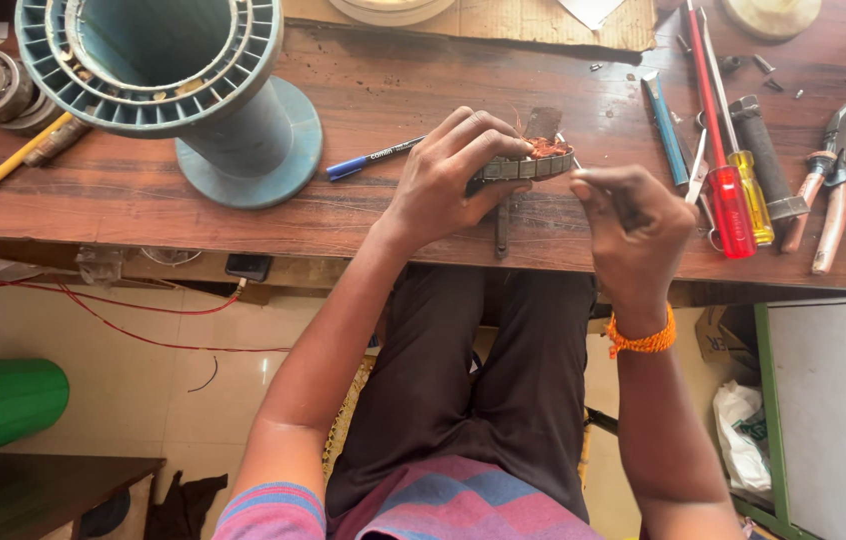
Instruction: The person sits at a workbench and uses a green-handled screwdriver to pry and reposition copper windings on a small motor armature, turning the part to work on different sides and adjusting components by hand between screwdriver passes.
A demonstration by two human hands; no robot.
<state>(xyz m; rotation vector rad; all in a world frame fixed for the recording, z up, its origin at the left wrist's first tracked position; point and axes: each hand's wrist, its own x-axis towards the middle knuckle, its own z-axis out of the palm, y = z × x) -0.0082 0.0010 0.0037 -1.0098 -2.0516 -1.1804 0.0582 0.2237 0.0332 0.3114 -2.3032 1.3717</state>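
The tabletop [143,190] is seen to be dark, worn wood with a dull sheen. The ring-shaped core [525,167] is made of grey matt metal, with bright copper wire [547,148] bunched on it. The large spool [173,80] is of smooth blue-green plastic. The screwdriver handles [733,205] are of glossy translucent plastic.

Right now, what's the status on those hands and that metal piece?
Left hand gripping round metal core with copper wire. Right hand pinched shut beside it. Pen and screwdrivers lie nearby.
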